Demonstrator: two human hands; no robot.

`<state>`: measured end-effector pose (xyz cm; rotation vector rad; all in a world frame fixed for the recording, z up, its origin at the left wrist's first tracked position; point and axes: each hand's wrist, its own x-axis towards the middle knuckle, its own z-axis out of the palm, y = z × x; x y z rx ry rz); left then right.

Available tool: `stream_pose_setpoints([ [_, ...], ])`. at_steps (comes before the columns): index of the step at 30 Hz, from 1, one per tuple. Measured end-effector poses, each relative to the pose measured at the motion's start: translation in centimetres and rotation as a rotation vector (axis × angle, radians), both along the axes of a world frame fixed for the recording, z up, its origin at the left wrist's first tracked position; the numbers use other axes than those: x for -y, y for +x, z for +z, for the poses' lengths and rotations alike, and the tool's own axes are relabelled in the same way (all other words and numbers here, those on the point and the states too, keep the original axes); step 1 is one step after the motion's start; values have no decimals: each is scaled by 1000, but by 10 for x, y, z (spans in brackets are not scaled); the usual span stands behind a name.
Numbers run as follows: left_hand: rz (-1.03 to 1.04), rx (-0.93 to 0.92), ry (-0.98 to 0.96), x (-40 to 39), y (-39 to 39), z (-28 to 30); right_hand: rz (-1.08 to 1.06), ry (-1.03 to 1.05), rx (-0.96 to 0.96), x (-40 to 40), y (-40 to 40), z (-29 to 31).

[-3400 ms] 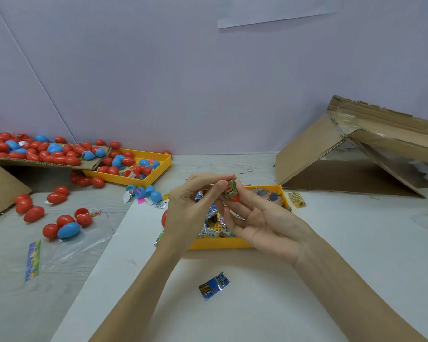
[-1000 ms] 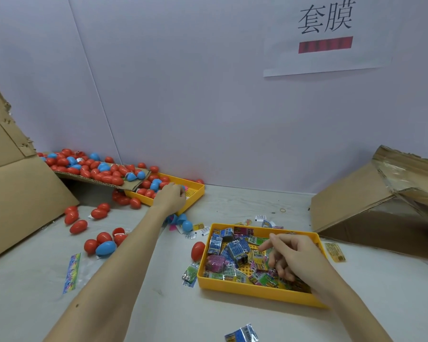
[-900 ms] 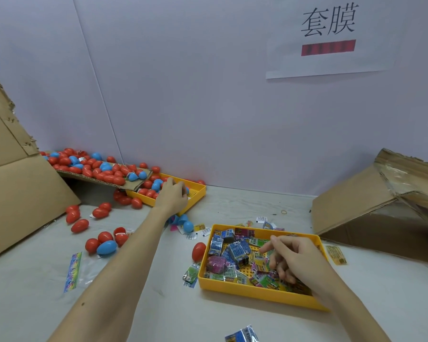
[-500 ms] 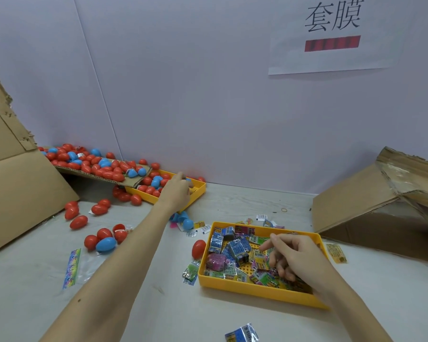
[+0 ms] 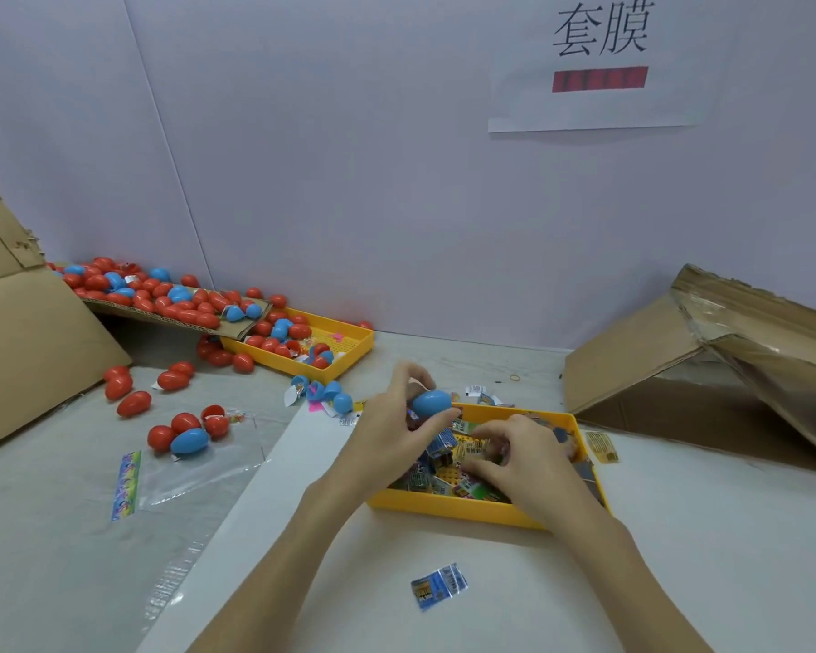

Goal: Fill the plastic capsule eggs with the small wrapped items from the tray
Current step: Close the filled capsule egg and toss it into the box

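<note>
The left hand point(image 5: 392, 435) grips a smooth blue plastic capsule egg point(image 5: 430, 402) between thumb and curled fingers, holding it just above the far left corner of the near yellow tray point(image 5: 458, 509). The right hand point(image 5: 524, 459) reaches down into that tray with fingers bent among the small wrapped items point(image 5: 444, 457); whether it pinches one cannot be told, as the fingertips are hidden among the packets. The tray is a shallow rectangular plastic one with a perforated floor, and the items in it are crinkly, glossy foil packets printed in blue, green and yellow. One more blue packet point(image 5: 439, 585) lies flat on the white counter point(image 5: 703, 558) in front of the tray, apart from it. Just beyond the tray's left end lie a few loose blue egg halves point(image 5: 326, 393) with scraps of paper. Farther left, on a grey surface, rest several whole red eggs and one blue egg point(image 5: 189, 440) beside a clear plastic bag point(image 5: 199, 468) with a rainbow-printed strip. A second yellow tray point(image 5: 321, 346) stands near the wall, holding red and blue eggs, and a sheet of corrugated cardboard point(image 5: 161, 313) heaped with many more eggs slopes down to its edge. A torn cardboard box point(image 5: 679, 365) with shiny tape leans at the right, and a white paper sign point(image 5: 599, 68) with black characters and a red bar hangs on the pale wall.
</note>
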<state>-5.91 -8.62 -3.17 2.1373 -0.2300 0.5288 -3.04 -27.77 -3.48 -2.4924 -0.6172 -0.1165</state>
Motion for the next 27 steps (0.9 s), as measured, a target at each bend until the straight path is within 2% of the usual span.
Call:
stream_pose_setpoints([
  [2,-12,-7,182,-7,-3,-1,-10,7,-10,0,1,1],
  [4,-51,32,256,-12,-5,-3,-23,54,-2,1,1,0],
  [10,-176,49,98,-16,-8,-2,-99,81,53,0,-3,-3],
  [15,-144,-48,-46,-15,-9,2,-88,267,145,3,-2,-6],
  [17,-114,-24,-69,-14,-9,3,-78,352,105,4,-1,-8],
  [22,-119,-61,-53,-10,-12,3,-63,531,9,6,2,-9],
  [25,-113,-5,56,-3,-15,4,-37,610,-42,8,2,-6],
  [27,-66,-5,42,2,-17,4,-6,635,-53,10,2,-5],
])
